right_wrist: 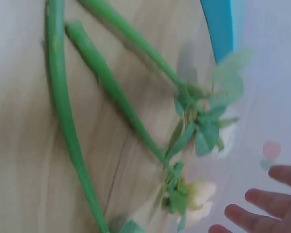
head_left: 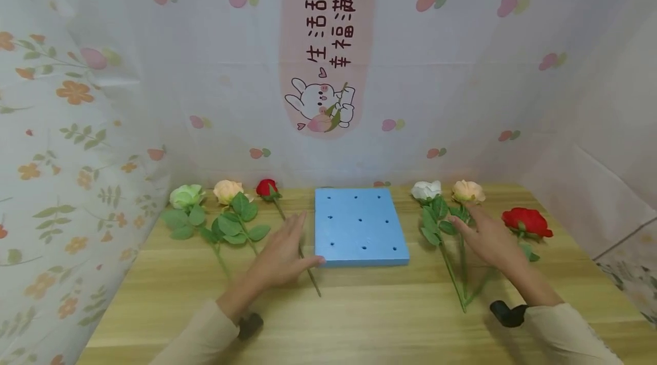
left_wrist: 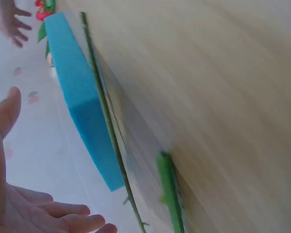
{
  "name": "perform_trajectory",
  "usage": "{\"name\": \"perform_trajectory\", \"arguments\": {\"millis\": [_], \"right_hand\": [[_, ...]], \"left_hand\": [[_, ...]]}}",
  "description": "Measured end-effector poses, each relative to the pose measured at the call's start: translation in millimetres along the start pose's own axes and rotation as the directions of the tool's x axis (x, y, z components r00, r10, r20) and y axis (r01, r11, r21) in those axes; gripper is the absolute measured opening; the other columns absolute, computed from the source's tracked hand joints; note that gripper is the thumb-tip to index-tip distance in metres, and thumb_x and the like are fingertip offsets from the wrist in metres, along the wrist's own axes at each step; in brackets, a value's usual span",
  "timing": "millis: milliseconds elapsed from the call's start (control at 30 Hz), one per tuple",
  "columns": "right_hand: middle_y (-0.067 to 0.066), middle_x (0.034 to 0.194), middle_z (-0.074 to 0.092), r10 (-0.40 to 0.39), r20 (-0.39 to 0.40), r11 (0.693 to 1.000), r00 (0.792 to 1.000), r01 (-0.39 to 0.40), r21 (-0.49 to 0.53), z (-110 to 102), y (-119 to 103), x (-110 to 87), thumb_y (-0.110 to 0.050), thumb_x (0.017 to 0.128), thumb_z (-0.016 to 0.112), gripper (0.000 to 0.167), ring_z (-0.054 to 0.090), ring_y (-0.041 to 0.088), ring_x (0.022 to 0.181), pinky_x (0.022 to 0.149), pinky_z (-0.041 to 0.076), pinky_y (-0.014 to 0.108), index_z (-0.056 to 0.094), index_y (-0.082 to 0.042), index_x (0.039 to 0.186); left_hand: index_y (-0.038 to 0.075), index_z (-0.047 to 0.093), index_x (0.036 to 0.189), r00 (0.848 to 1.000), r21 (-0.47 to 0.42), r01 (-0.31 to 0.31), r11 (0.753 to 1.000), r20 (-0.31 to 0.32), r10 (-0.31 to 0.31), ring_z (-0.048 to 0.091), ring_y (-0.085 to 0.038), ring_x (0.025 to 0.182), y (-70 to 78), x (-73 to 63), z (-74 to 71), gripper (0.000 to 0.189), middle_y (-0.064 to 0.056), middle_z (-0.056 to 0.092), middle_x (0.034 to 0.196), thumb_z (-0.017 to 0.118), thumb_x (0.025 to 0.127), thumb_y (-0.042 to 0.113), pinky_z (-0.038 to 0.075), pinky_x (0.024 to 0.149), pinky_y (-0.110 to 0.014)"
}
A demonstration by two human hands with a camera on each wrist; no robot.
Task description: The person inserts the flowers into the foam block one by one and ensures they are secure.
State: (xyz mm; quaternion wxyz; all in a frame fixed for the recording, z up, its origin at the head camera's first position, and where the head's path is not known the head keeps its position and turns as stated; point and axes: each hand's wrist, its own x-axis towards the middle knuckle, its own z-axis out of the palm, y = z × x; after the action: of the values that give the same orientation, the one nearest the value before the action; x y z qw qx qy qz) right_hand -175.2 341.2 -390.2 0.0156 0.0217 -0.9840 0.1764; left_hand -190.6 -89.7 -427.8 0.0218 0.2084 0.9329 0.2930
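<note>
Blue foam-like square block (head_left: 360, 227), pierced by nine small holes in three rows, lies flat near the middle of the yellowish wood-grain worktop (head_left: 369, 313), its holed face upward. All nine holes are unfilled.

My left hand (head_left: 282, 252) is beside the block's front left corner, fingers straight and spread wide, holding nothing. From the head view I cannot tell whether the thumb touches that corner. Below this hand runs the thin green stem of a small deep-red rose (head_left: 266, 187); the bloom lies to the left of the block's rear edge, and the stem end reaches just past the front left corner.

My right hand (head_left: 487, 239) is above the right-hand group, fingers extended and apart, likewise holding nothing. Nearest to it are a peach-coloured rose with green leaves (head_left: 467, 190) and, to its left, a white rose with green leaves (head_left: 426, 190). Their lower stems converge toward the front. A large bright-red rose (head_left: 526, 221) lies to the right of this hand.

Farther left I record a cream-peach rose (head_left: 227, 191) and, outermost, a pale green rose (head_left: 187, 196), both leafy. Behind stands a white printed backdrop (head_left: 236, 97) bearing dark lettering and a cartoon rabbit (head_left: 313, 100).
</note>
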Motion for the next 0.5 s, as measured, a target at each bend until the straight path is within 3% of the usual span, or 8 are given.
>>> {"name": "perform_trajectory", "arguments": {"millis": [133,300,400,500], "right_hand": [[0.041,0.127,0.050,0.097,-0.037,0.995,0.995,-0.095,0.042,-12.3,18.3,2.0,-0.053,0.100,0.039,0.078,0.056,0.054,0.104,0.077,0.049,0.062,0.034,0.012,0.143],[0.039,0.133,0.045,0.254,-0.008,0.962,0.967,-0.251,0.110,-27.2,38.1,2.0,-0.056,0.099,0.036,0.082,0.051,0.054,0.111,0.081,0.047,0.061,0.037,0.015,0.140],[0.035,0.126,0.056,0.349,0.026,0.918,0.937,-0.347,0.193,-33.9,47.8,2.3,-0.054,0.099,0.038,0.080,0.062,0.045,0.101,0.078,0.052,0.054,0.039,0.015,0.139],[0.022,0.089,0.070,0.422,0.081,0.839,0.903,-0.422,0.344,-38.0,59.1,3.9,-0.042,0.100,0.044,0.072,0.070,0.023,0.077,0.071,0.057,0.041,0.039,0.021,0.135]], "left_hand": [[0.014,0.014,0.157,0.997,-0.172,0.077,0.982,0.005,-0.077,0.023,-0.029,0.146,5.7,4.7,2.8,0.105,-0.009,0.020,0.161,0.076,0.080,0.048,0.026,0.116,-0.050],[0.015,0.013,0.157,0.987,-0.311,0.159,0.937,0.034,-0.156,0.027,-0.034,0.144,10.4,10.1,5.5,0.106,-0.009,0.022,0.160,0.082,0.078,0.034,0.029,0.114,-0.054],[0.016,0.014,0.157,0.980,-0.372,0.198,0.907,0.040,-0.197,0.027,-0.037,0.143,12.8,11.3,7.1,0.106,-0.012,0.024,0.159,0.083,0.077,0.029,0.030,0.112,-0.056],[0.015,0.016,0.157,0.974,-0.421,0.217,0.881,0.030,-0.225,0.027,-0.039,0.143,13.5,11.5,9.7,0.104,-0.015,0.026,0.158,0.083,0.077,0.025,0.031,0.111,-0.058]]}}
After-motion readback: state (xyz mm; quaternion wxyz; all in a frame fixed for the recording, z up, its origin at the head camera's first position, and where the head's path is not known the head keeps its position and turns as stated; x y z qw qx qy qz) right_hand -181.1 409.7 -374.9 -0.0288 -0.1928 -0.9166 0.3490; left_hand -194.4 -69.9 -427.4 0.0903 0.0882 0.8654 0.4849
